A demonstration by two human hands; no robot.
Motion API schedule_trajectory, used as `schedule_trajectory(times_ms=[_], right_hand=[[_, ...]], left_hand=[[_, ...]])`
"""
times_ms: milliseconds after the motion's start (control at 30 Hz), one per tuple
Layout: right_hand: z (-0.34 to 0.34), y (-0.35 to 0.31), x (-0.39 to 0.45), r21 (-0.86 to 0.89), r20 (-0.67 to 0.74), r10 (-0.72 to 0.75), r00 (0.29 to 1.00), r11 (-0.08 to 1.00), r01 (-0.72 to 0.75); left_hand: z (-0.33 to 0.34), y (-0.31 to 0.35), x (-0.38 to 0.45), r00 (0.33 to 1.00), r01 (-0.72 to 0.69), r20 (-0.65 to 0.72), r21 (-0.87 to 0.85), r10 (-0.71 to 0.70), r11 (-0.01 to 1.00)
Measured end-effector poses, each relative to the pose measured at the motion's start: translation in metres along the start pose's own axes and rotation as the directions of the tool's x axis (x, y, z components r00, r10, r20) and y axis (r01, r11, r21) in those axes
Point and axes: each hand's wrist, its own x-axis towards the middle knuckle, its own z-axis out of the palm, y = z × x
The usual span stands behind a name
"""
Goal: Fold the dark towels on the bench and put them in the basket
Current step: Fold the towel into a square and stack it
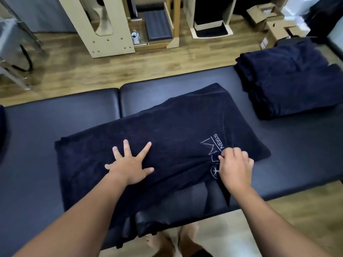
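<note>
Now both hands work a towel on the bench.
Left hand presses flat, fingers wide; right hand pinches cloth; the towel's near edge overhangs.

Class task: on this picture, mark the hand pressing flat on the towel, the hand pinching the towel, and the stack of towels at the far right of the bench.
left hand (130, 168), head view: back of the hand.
right hand (234, 168), head view: the knuckles.
stack of towels (289, 80), head view: top surface.
</note>
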Motion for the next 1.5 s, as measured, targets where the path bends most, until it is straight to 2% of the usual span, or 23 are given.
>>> schedule_trajectory(times_ms=[33,100,167,200,233,333,367,433,500,600,700,800,833,867,1000,1167,1233,1333,1400,1500], right_hand=[[-0.004,-0.009,-0.002,0.020,-0.021,-0.038,0.999,0.999,0.039],[-0.010,-0.031,-0.010,0.101,-0.006,-0.287,0.958,0.953,0.286],[-0.007,-0.051,-0.026,0.162,0.078,-0.583,0.809,0.808,0.567],[-0.003,-0.058,-0.035,0.165,0.116,-0.648,0.752,0.759,0.629],[0.001,-0.064,-0.042,0.167,0.135,-0.653,0.745,0.756,0.632],[-0.001,-0.072,-0.054,0.195,0.136,-0.592,0.794,0.802,0.564],[-0.003,-0.069,-0.058,0.195,0.140,-0.614,0.777,0.786,0.587],[-0.006,-0.059,-0.070,0.186,0.170,-0.666,0.727,0.746,0.640],[-0.012,-0.052,-0.078,0.201,0.206,-0.626,0.752,0.779,0.593],[-0.016,-0.057,-0.082,0.206,0.209,-0.566,0.797,0.822,0.530],[-0.015,-0.066,-0.090,0.167,0.186,-0.561,0.807,0.827,0.537],[-0.016,-0.071,-0.095,0.153,0.134,-0.488,0.862,0.870,0.469],[-0.017,-0.074,-0.096,0.162,0.109,-0.489,0.866,0.868,0.470],[-0.018,-0.078,-0.098,0.173,0.086,-0.517,0.852,0.850,0.498],[-0.017,-0.097,-0.102,0.196,0.091,-0.620,0.779,0.778,0.596],[-0.013,-0.119,-0.102,0.140,0.146,-0.589,0.795,0.808,0.573],[-0.014,-0.121,-0.102,0.122,0.152,-0.599,0.786,0.801,0.586],[-0.020,-0.119,-0.105,0.120,0.187,-0.658,0.730,0.753,0.648],[-0.023,-0.116,-0.108,0.131,0.226,-0.677,0.700,0.733,0.667],[-0.028,-0.111,-0.103,0.128,0.308,-0.597,0.741,0.797,0.590]], left_hand=[[0.000,0.001,-0.001,1.000,0.002,0.001,0.011,-0.002,1.000],[-0.001,0.001,-0.002,1.000,-0.002,0.003,0.020,0.002,1.000],[0.000,0.000,-0.002,1.000,-0.008,0.010,0.020,0.008,1.000],[0.000,-0.001,-0.002,1.000,-0.014,0.010,0.023,0.014,1.000],[0.000,-0.002,-0.003,1.000,-0.021,0.011,0.025,0.020,0.999],[0.002,-0.008,-0.002,0.999,-0.052,-0.002,0.021,0.052,0.998],[0.005,-0.011,-0.002,0.997,-0.071,-0.017,0.012,0.071,0.997],[0.018,-0.018,-0.008,0.989,-0.126,-0.086,-0.018,0.124,0.992],[0.040,-0.025,-0.020,0.958,-0.209,-0.199,0.013,0.207,0.978],[0.068,-0.026,-0.042,0.831,-0.393,-0.341,0.200,0.440,0.898],[0.079,-0.022,-0.053,0.638,-0.549,-0.391,0.373,0.664,0.747],[0.087,-0.031,-0.061,0.430,-0.610,-0.443,0.500,0.787,0.614],[0.090,-0.038,-0.063,0.403,-0.618,-0.447,0.511,0.799,0.597],[0.091,-0.046,-0.065,0.418,-0.615,-0.440,0.507,0.795,0.604],[0.098,-0.070,-0.072,0.572,-0.551,-0.430,0.430,0.699,0.715],[0.095,-0.065,-0.079,0.705,-0.509,-0.300,0.416,0.642,0.753],[0.086,-0.061,-0.081,0.728,-0.542,-0.217,0.398,0.650,0.740],[0.071,-0.057,-0.088,0.687,-0.679,-0.015,0.345,0.727,0.648],[0.062,-0.052,-0.087,0.700,-0.703,0.116,0.283,0.705,0.652],[0.048,-0.037,-0.079,0.717,-0.696,0.170,0.230,0.676,0.680]])
